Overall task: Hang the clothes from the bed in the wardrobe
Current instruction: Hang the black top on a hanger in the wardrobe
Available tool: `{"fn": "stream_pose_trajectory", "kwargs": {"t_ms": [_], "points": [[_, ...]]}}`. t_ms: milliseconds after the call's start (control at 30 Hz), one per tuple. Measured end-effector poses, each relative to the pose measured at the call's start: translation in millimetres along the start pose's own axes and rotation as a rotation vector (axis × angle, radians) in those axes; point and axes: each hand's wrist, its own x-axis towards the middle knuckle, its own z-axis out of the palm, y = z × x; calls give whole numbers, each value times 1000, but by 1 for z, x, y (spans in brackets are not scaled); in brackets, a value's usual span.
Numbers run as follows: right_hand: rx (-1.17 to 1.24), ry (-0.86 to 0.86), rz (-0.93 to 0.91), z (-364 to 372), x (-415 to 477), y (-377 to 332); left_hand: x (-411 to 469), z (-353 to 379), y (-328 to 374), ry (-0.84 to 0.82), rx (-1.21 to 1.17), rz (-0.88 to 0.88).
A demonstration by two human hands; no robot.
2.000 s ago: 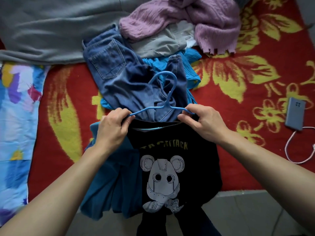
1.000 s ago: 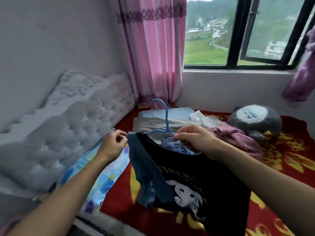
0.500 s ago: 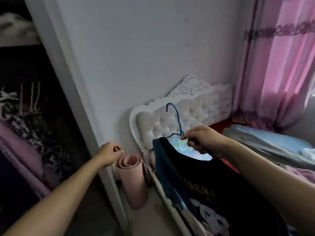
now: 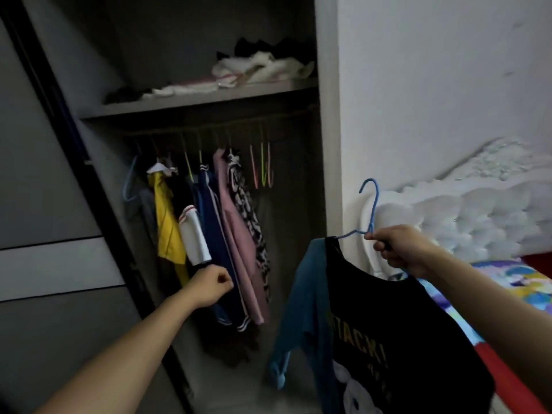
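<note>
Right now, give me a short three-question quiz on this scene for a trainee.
1. True or false: the left hand holds nothing.
2. Fill in: the empty hangers hang near the rail's ____ end.
3. The shirt's hanger is: A on the rail; B in the right hand; C on the bed.

Key: 1 true; 2 right; 3 B.
</note>
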Motion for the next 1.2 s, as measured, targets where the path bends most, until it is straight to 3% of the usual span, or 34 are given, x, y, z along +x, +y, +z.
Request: {"fn": "stream_pose_trajectory", "kwargs": {"t_ms": [267, 533, 767, 967, 1200], "points": [[65, -70, 13, 98, 59, -40, 51, -38, -46, 78, -6, 15], [22, -234, -90, 176, 139, -80, 189, -100, -44, 287, 83, 87], [-71, -197, -166, 208, 201, -139, 301, -152, -21, 470, 310, 253], [-118, -93, -255, 238, 244, -170, 378, -170, -5, 354, 651, 457], [-206, 136, -374, 300, 313, -223, 427, -206, -63, 334, 655, 578]]}}
